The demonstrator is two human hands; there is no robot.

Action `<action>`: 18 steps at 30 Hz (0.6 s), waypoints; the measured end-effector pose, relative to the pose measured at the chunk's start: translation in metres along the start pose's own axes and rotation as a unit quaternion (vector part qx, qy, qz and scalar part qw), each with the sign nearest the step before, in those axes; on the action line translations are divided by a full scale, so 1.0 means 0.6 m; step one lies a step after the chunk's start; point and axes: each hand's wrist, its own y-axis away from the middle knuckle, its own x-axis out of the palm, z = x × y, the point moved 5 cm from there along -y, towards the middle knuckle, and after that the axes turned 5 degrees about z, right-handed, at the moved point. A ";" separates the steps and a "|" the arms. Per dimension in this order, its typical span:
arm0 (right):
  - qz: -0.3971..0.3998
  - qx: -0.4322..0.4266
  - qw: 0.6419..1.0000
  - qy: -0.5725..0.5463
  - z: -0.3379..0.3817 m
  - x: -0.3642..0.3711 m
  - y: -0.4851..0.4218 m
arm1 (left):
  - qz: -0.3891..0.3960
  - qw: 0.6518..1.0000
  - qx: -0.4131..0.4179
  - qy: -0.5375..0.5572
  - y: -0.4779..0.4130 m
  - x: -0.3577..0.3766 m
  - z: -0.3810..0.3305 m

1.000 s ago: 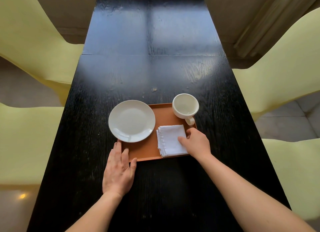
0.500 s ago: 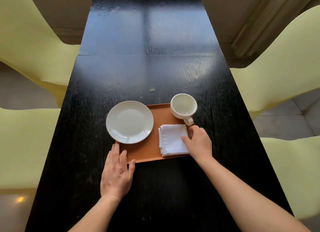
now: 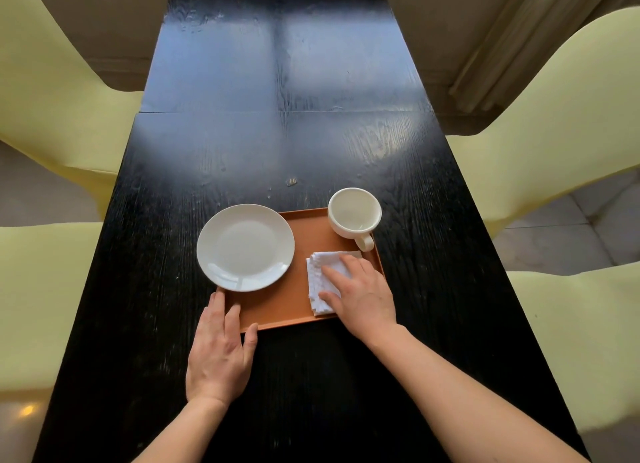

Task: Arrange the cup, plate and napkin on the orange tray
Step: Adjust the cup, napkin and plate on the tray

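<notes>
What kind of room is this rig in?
Probably a dining area, home or café. A long black wooden table runs down the middle with pale yellow chairs along both sides, and an orange tray on it carries a white plate, cup and napkin.

Orange tray [image 3: 287, 307], white plate [image 3: 245, 247]

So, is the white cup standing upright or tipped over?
Upright: the white ceramic cup shows its round open mouth facing up, on the orange tray's far right corner.
</notes>
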 end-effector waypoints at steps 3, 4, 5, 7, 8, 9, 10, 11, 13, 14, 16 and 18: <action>0.004 0.008 1.000 -0.007 -0.011 0.004 0.004 | 0.002 1.000 -0.003 0.006 0.000 -0.001 -0.001; 0.003 0.009 1.000 -0.013 -0.011 0.003 0.004 | 0.004 1.000 -0.005 0.009 0.000 0.000 0.000; -0.002 0.009 1.000 -0.019 -0.009 0.000 0.003 | 0.004 1.000 -0.006 0.009 0.000 0.002 0.000; -0.023 -0.001 1.000 -0.021 0.001 -0.006 0.003 | 0.004 1.000 -0.009 0.013 -0.001 0.002 0.002; -0.034 -0.010 0.999 -0.023 0.008 -0.007 0.002 | 0.007 1.000 -0.012 0.018 -0.001 0.002 0.003; -0.038 -0.019 0.999 -0.025 0.015 -0.006 0.001 | 0.008 1.000 -0.013 0.020 -0.002 0.003 0.004; -0.034 -0.027 0.999 -0.025 0.021 -0.002 -0.001 | 0.005 1.000 -0.010 0.016 -0.002 0.003 0.004; -0.022 -0.030 0.999 -0.023 0.026 0.004 -0.003 | 0.002 1.000 -0.004 0.010 -0.002 0.004 0.003; 0.003 -0.025 0.999 -0.021 0.028 0.016 -0.007 | 0.001 1.000 -0.001 0.003 -0.002 0.005 0.003; 0.010 -0.021 0.999 -0.022 0.026 0.020 -0.007 | 0.001 1.000 -0.003 0.004 -0.002 0.006 0.004; 0.015 -0.011 1.000 -0.024 0.018 0.024 -0.007 | 0.001 1.000 -0.007 0.010 -0.003 0.008 0.008; 0.015 -0.002 0.999 -0.028 0.009 0.022 -0.004 | 0.002 1.000 -0.006 0.013 -0.004 0.011 0.010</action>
